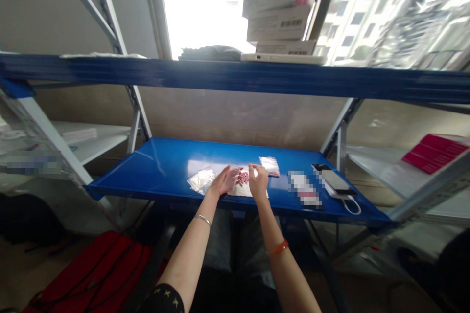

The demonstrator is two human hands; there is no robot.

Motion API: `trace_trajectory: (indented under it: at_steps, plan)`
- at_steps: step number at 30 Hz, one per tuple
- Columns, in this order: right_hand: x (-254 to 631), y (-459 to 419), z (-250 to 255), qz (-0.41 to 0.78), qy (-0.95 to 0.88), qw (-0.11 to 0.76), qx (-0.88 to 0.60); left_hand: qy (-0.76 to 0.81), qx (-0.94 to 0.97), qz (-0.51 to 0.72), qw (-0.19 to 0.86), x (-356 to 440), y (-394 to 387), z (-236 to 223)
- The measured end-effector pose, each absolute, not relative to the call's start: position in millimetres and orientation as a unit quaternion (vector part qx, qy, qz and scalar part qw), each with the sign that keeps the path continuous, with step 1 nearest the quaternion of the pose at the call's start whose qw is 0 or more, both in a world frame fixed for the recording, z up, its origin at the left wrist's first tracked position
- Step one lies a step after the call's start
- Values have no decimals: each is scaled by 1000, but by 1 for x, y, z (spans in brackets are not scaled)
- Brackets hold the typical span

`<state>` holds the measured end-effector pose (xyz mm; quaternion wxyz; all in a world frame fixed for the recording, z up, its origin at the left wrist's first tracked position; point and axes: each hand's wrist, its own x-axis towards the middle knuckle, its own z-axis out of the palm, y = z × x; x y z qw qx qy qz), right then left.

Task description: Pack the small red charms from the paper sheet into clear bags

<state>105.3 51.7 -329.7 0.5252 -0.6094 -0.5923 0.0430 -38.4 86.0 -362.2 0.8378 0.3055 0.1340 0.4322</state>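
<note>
Over the front edge of the blue shelf, my left hand (pixel 222 180) holds a small clear plastic bag (pixel 233 174) by its side. My right hand (pixel 258 179) is just to the right, fingers pinched together; whatever is in them is too small to tell. Between the hands a pile of small red beads (pixel 243 177) lies on a white sheet (pixel 240 190), partly covered by both hands. A stack of clear bags (pixel 202 181) lies left of my left hand. Behind my right hand is another pile of clear bags (pixel 270 166), with some red showing.
Farther right lie a blurred-out packet (pixel 304 190) and a phone (pixel 338 182) on a white device with a looped cable (pixel 354 205). An upper blue shelf (pixel 220 74) crosses above the hands, bearing stacked white boxes (pixel 277 14). Metal posts (pixel 137 112) stand at both sides.
</note>
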Motion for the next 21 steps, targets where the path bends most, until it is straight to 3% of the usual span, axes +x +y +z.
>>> trace_trajectory:
  at_steps: [6,12,17,21]
  plan:
    - [112,42,-365,-10,-576,390,-719,111,296,420,851,-39,85,-360]
    - [107,40,-362,-1,-595,337,-729,104,289,418,855,-39,83,-357]
    - [108,38,-365,-11,-611,355,-707,114,286,421,853,-38,81,-354]
    - [110,42,-361,-7,-574,447,-686,124,304,428,842,-37,81,-354]
